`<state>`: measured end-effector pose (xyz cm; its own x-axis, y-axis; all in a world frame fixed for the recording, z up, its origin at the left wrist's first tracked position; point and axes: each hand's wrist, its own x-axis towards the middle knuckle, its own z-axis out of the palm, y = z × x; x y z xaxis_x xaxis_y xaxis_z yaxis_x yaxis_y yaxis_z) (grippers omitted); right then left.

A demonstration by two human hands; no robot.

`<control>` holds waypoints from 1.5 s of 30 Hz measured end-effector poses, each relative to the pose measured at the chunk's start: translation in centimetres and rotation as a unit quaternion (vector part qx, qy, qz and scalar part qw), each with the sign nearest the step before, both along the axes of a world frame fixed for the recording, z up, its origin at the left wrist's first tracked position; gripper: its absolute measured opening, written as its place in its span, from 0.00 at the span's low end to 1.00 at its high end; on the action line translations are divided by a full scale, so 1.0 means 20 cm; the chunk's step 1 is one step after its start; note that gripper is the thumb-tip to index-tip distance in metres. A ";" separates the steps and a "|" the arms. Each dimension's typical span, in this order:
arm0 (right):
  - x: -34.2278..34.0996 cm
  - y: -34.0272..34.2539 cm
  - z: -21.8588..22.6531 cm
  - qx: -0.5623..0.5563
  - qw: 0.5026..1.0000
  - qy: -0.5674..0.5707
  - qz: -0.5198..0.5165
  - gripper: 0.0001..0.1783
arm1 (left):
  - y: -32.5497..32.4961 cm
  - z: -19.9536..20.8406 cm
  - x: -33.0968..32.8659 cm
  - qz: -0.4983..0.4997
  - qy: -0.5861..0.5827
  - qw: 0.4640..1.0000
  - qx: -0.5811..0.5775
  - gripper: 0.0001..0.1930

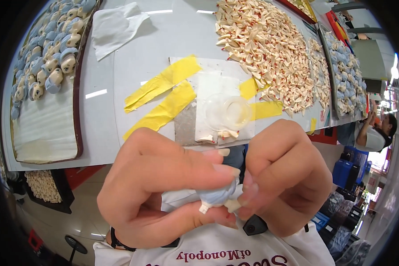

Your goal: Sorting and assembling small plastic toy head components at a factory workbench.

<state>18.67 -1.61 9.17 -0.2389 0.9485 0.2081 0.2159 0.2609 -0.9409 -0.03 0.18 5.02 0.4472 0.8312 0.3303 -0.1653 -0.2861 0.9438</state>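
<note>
Close in front of my chest, my left hand (pixel 150 186) pinches a small doll head (pixel 217 196) between thumb and fingers. Its pale blue part shows, with a small white peg at its lower left; the fingers cover the rest. The closed fingertips of my right hand (pixel 290 173) press against the head's right side, at a small cream piece (pixel 232 205) mostly hidden by them. Beyond my hands, a clear round plastic dish (pixel 228 111) stands on a white board (pixel 208 84). Two or so cream pointed pieces with red tips (pixel 228 133) lie at the board's near edge.
Yellow tape strips (pixel 164 108) hold the board on the pale table. A heap of cream, red-tipped pieces (pixel 266 48) spreads at far right. Trays of blue-and-cream doll heads (pixel 53 66) flank the table; a white cloth (pixel 115 26) lies behind. A person (pixel 372 133) is at the right.
</note>
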 end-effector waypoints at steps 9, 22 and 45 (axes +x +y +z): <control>-0.01 0.01 -0.04 0.154 0.985 -0.071 -0.008 0.18 | 0.00 0.03 0.02 0.034 0.041 0.993 0.106 0.19; 0.19 0.10 0.09 0.179 0.959 -0.181 -0.128 0.09 | 0.03 -0.01 0.00 0.059 0.023 0.988 0.143 0.21; 0.41 0.40 0.09 0.125 0.906 -0.385 -0.123 0.05 | 0.02 -0.01 -0.06 0.096 0.083 0.989 0.070 0.21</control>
<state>26.86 6.45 11.00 -0.1914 0.9391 0.2853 0.8636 0.2992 -0.4059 -1.22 0.50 4.78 0.3424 0.8574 0.3843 0.0583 -0.4276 0.9021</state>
